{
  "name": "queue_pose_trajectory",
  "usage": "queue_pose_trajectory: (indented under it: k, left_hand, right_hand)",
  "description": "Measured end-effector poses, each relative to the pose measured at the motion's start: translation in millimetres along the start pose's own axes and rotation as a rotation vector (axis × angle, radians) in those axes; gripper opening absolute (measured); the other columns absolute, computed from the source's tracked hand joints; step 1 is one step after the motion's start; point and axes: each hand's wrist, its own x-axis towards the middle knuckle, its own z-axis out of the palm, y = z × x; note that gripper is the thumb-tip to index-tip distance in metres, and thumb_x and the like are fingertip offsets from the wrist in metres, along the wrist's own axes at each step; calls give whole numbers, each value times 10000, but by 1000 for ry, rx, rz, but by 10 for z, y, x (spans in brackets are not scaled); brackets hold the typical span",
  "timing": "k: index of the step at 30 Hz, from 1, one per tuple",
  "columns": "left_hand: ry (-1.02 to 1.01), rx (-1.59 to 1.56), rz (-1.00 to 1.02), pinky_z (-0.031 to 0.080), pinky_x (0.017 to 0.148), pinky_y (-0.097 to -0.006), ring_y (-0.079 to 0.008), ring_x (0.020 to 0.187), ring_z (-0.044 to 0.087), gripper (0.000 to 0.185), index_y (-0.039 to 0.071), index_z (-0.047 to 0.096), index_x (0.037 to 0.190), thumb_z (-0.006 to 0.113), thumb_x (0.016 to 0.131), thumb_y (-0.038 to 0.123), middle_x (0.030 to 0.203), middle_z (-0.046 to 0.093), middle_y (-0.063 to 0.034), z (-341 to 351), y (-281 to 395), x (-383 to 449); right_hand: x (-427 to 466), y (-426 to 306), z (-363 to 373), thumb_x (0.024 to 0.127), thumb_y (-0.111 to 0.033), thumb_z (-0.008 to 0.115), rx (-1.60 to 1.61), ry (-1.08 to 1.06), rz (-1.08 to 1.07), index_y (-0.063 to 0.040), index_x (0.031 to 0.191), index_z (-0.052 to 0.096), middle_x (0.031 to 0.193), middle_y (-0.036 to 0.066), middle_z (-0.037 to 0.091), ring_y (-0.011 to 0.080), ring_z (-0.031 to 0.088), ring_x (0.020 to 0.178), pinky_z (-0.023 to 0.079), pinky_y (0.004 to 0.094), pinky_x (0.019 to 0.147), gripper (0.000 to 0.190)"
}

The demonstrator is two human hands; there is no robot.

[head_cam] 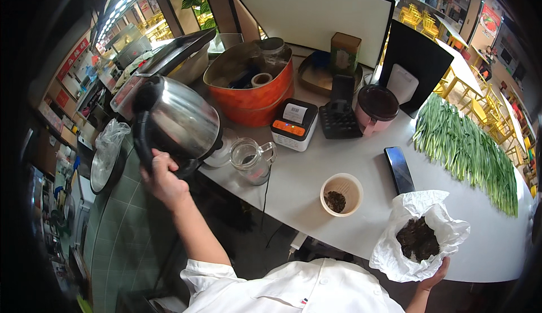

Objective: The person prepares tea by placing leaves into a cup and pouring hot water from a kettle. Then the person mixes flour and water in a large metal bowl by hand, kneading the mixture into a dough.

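Observation:
My left hand (167,181) grips the black handle of a stainless-steel electric kettle (186,118) at the table's left edge. Whether the kettle is lifted or resting, I cannot tell. Just right of it stands a clear glass mug (250,160) with a little dark matter inside. At the lower right, my right hand (434,275) holds a crumpled white paper bag (385,249) from below. Dark brown, clumped leaf-like material (418,239) fills its open mouth. Between the hands sits a pale plastic cup (353,196) containing some similar dark bits.
On the grey table (296,190) lie a smartphone (399,170) and a spread of green leafy stalks (465,156). Behind are a label printer (294,124), a card terminal (341,114), a pink lidded cup (377,107) and an orange bin (250,101). A thin cable (266,198) hangs over the front edge.

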Motion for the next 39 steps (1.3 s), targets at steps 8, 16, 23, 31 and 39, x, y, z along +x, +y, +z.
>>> queue_pose_trajectory:
  k: [8,16,23,31,39]
  left_hand:
    - [-237,-54,-16,348,539,-261,-110,567,389,180,14,624,913,620,787,144,683,474,-14,-673,1116,-69]
    - [-412,-73,-172,360,500,-264,-128,519,387,218,4,554,932,596,786,160,651,446,-24,-1128,1471,-789]
    - [-594,17,-240,344,424,-255,-136,454,399,192,-1,558,823,591,653,83,621,503,-75,-887,1508,-1271]
    - [-749,204,-408,369,416,-239,-110,449,442,212,-4,577,802,618,621,99,635,541,-62,-493,1590,-1384]
    - [-931,490,-488,379,470,-234,-81,510,488,294,-4,640,835,702,592,150,693,598,-26,-98,1678,-1363]
  right_hand:
    - [65,-256,1,906,-198,727,-199,-16,-182,39,1107,634,1008,188,638,389,635,953,504,456,879,325]
    - [131,-377,-17,898,-182,727,-196,-47,-139,9,959,590,877,161,565,404,577,832,463,476,753,243]
    - [175,-393,-57,968,-114,625,-200,-64,-185,20,945,595,906,197,602,440,589,865,467,498,764,139]
    - [188,-384,-70,936,-121,648,-185,-72,-184,26,962,570,908,199,580,448,573,857,456,507,751,168]
    - [209,-479,-105,970,-30,579,-188,-89,-140,18,992,612,947,195,634,438,604,889,473,503,781,63]
